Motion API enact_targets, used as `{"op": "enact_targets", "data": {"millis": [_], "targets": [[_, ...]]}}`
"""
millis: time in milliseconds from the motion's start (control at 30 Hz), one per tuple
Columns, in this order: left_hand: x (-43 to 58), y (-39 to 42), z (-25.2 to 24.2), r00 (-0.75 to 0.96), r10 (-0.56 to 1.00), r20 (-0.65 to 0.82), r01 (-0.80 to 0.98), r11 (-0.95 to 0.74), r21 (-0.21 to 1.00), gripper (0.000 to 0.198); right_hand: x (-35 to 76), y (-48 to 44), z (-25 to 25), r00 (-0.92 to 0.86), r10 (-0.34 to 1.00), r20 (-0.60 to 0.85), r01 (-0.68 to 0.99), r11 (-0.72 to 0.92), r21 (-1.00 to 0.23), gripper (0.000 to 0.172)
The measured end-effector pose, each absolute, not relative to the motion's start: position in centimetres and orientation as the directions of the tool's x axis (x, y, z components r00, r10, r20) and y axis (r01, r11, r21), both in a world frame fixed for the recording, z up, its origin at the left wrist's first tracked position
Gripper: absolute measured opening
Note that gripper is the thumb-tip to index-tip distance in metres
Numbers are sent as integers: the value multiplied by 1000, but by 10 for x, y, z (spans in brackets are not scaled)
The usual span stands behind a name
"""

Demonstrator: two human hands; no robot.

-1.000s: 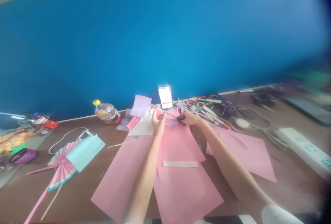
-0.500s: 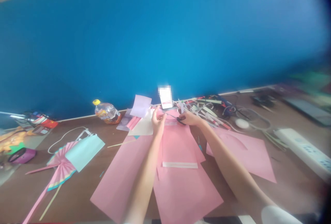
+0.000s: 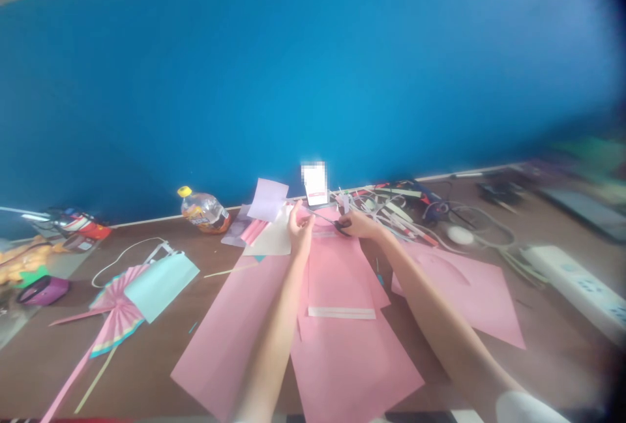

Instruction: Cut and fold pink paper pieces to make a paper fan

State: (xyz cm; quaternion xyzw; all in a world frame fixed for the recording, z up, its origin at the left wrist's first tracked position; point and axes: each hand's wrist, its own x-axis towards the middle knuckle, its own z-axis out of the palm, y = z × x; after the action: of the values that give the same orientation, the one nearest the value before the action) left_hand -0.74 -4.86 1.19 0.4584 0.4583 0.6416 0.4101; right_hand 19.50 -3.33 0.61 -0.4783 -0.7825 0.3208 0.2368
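A: Start w/ what's closest, pls.

B: Near pink sheet, flat on the counter, approx. mid. Left pink sheet just beside it. Then the pale-edged sheet, betw. the forearms, white strip along its near end.

A: OK, hands?

B: Both at its far end. Right hand is closed round the scissors, handles in the fingers, blades pointing left. Left hand is by the blade tips; prob. a pinch, but can't tell if the fingers actually grip anything.

A: And the pink paper at the blades?

B: Lies betw. the hands, far-mid of the counter. Too small to tell if it's a separate pc.

A: How'd it handle?

B: My guess: v. light, a bit stiff but bends & creases easily, tears if yanked. Best held flat by an edge, fingers clear of the blades. Scissors look light, rigid; hold by the loops.

A: Beyond that?

B: Phone, upright, screen lit, nr the blue wall. Bottle far left.
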Motion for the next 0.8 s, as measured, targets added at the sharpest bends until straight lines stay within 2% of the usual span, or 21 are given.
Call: {"op": "enact_targets", "data": {"millis": [233,667,733,800], "targets": [[-12,-49,10,-228,943,242,-115,-273,955,41,197,-33,7,-425,904,39,590,309,-745,34],[-4,-54,21,-254,945,206,-109,-240,965,45,199,-37,14,-380,922,79,579,304,-757,34],[-4,-53,21,-237,949,207,-118,-239,964,46,196,-37,15,-343,934,103,528,282,-801,30],[-5,-52,20,-204,960,193,-107,-218,970,47,188,-37,17,-291,950,118,390,230,-891,21]]}}
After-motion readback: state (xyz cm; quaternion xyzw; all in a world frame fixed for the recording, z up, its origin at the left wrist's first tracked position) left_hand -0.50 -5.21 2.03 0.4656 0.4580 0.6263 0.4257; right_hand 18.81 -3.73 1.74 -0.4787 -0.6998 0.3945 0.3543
